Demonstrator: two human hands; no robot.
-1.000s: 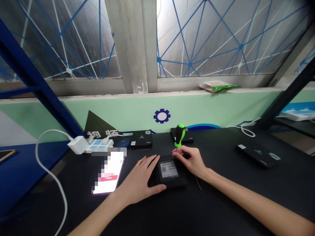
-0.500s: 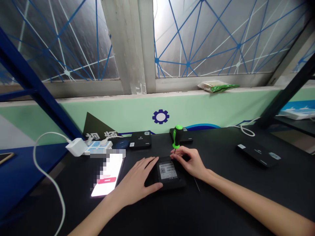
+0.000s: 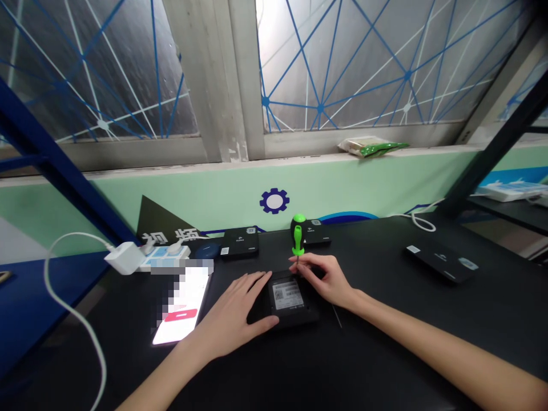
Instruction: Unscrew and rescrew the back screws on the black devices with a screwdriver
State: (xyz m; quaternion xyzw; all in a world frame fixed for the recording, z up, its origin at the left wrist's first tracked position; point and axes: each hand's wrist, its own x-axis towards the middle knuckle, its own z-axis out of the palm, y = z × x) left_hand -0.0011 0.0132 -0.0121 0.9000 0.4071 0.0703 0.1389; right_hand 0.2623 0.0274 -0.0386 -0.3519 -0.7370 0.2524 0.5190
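Observation:
A black box (image 3: 295, 317) with a white label lies on the dark table. My left hand (image 3: 240, 311) rests against its left side, fingers spread, thumb at the near edge and fingertips at the far left corner. A green and black screwdriver (image 3: 298, 235) stands nearly upright over the far edge of the box. Its thin shaft is pinched between the fingertips of my right hand (image 3: 323, 277), below the handle. The tip is hidden by the fingers. A thin metal rod (image 3: 337, 317) lies on the table to the right of the box.
Black boxes lie at the back left (image 3: 240, 242), behind the screwdriver (image 3: 317, 232) and at the right (image 3: 440, 262). On the left are a lit phone (image 3: 184, 311), a power strip (image 3: 165, 257) and a white charger (image 3: 124, 258) with its cable (image 3: 83, 319).
The whole view has shifted slightly. The screwdriver has turned, and its handle now stands more upright. Both hands keep about the same places at the box.

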